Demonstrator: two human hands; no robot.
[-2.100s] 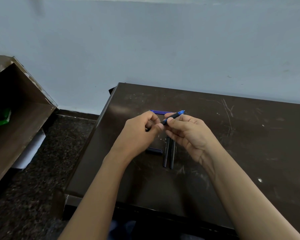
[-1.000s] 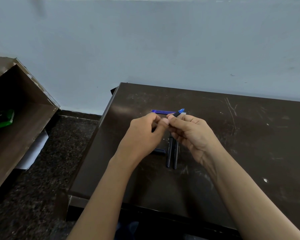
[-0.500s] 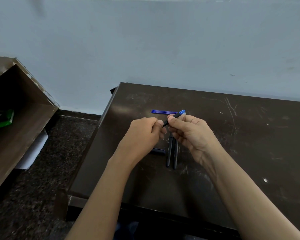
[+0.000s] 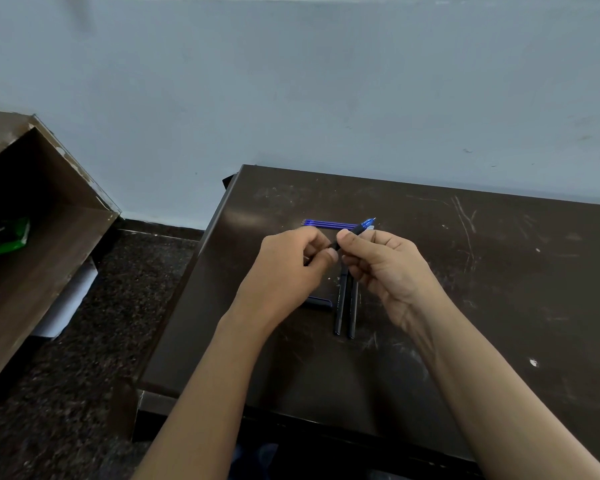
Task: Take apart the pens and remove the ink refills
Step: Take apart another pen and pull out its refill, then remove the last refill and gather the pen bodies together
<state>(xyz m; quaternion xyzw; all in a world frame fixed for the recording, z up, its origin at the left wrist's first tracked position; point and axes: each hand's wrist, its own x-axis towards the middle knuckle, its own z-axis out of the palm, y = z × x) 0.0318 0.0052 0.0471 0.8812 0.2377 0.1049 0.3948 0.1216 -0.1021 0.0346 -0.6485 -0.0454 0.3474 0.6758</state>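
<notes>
Over the middle of the dark table (image 4: 499, 271), my left hand (image 4: 288, 271) and my right hand (image 4: 385, 268) both grip one black pen (image 4: 359, 228). Its blue tip points up and to the right, past my right thumb. The rest of the barrel is hidden inside my fingers. Just beyond the hands, a few blue ink refills (image 4: 328, 223) lie side by side on the table. Two black pen barrels (image 4: 345, 306) lie parallel below my hands. A small dark cap piece (image 4: 317, 301) rests to their left.
The table's left edge (image 4: 201, 271) drops to a speckled dark floor (image 4: 94, 341). A brown wooden shelf unit (image 4: 32, 237) stands at the left with a green packet (image 4: 9, 235) inside. A pale blue wall (image 4: 326, 81) runs behind the table.
My hands stay together on the pen, with small finger shifts. The pen's blue tip dipped behind my fingers a second ago and now sticks out further to the upper right.
</notes>
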